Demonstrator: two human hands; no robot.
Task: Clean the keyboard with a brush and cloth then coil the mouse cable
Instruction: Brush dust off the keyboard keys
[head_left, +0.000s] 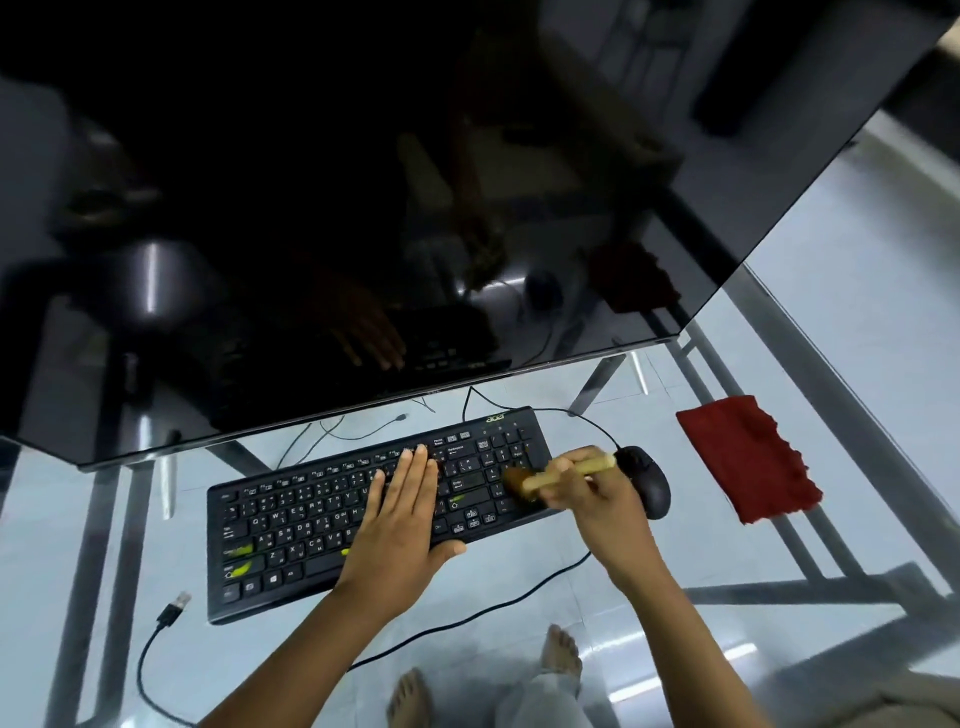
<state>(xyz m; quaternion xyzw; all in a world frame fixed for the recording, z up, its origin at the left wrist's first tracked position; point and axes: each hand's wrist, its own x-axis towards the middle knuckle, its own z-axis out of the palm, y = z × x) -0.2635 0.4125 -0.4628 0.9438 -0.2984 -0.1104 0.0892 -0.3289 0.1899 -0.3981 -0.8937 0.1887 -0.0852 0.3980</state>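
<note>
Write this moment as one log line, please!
step: brushing; left hand: flat on keyboard; right hand: grips brush; cloth: lying right of mouse

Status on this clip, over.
Left hand flat on keyboard. Right hand grips brush, bristles on keyboard's right end. Cloth untouched, right of mouse. Nothing blocking.

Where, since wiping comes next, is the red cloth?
In the head view the red cloth lies on the glass table at the right, just beyond the mouse and apart from it.
</note>
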